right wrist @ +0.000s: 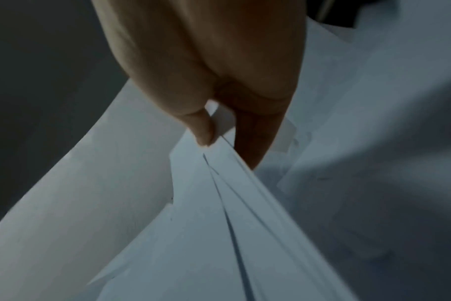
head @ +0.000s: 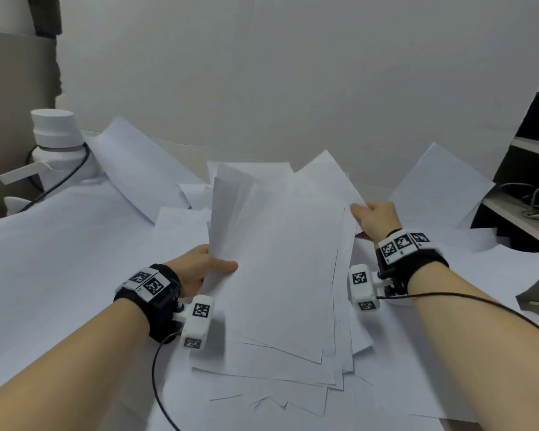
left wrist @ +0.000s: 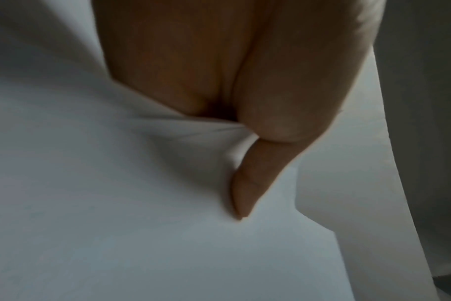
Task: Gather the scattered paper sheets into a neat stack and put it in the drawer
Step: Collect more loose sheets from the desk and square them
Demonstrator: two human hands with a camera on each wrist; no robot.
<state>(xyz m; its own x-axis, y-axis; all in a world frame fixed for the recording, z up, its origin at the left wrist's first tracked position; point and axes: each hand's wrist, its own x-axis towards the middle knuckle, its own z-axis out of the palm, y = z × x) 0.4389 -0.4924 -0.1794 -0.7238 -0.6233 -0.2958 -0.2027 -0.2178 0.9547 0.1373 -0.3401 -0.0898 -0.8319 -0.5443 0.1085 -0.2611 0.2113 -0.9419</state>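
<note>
White paper pinched on both sides. Left hand [head: 199, 269] at 7 o'clock, thumb [left wrist: 247, 183] pressed flat on top of the gathered stack [head: 277, 259], other fingers hidden beneath, left edge clamped and slightly buckled. Right hand [head: 375, 219] at 3 o'clock, thumb [right wrist: 201, 126] and fingers [right wrist: 255, 138] closed on the stack's right edge, several sheet edges fanned out and uneven below the grip. Stack lifted at the far end, near end resting at centre on loose sheets [head: 268, 396] spread over the bench [head: 44, 259]. More sheets [head: 439, 185] curling up at 2 and 11 o'clock. White bottle [head: 59, 141] at 10 o'clock; shelf [head: 517, 209] with cables at 3 o'clock. No drawer in view.
</note>
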